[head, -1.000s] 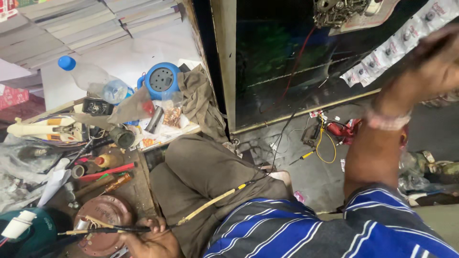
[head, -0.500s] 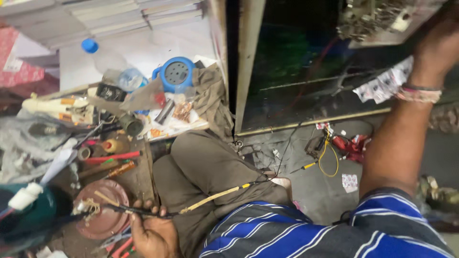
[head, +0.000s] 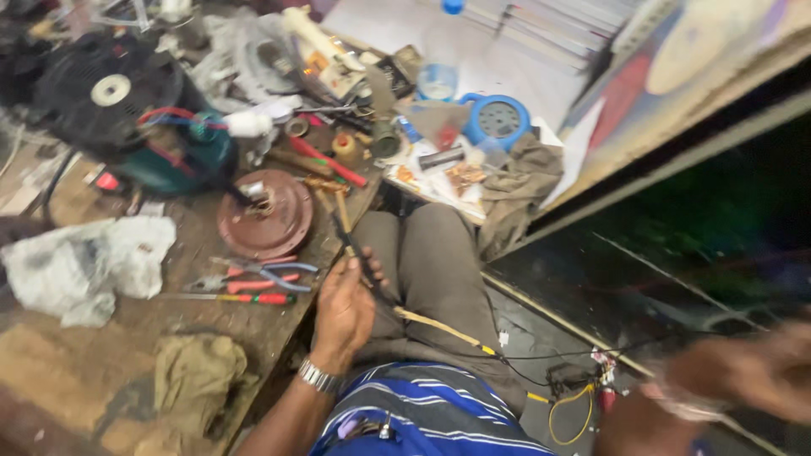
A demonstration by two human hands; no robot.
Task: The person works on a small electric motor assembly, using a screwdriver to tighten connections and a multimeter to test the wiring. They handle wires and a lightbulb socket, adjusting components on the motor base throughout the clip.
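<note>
A thin dark soldering iron (head: 359,253) is being held in the left hand (head: 345,311), the grip clamped round its handle, tip pointing toward 11 o'clock at the round reddish-brown motor plate (head: 264,213) on the desk (head: 76,371). The iron is lying over the desk's edge, just beside the knee. For a steady touch, the wrist is probably best being rested on that edge and the cord (head: 443,328) kept slack. The right hand (head: 760,376) is being blurred at 4 o'clock; whether its grip is apart or together cannot be told. Being counted: one plate, one iron, one blue round case (head: 496,120) at 1 o'clock, one red-handled pliers (head: 258,277), one screwdriver (head: 228,297), one white bag (head: 89,263).
</note>
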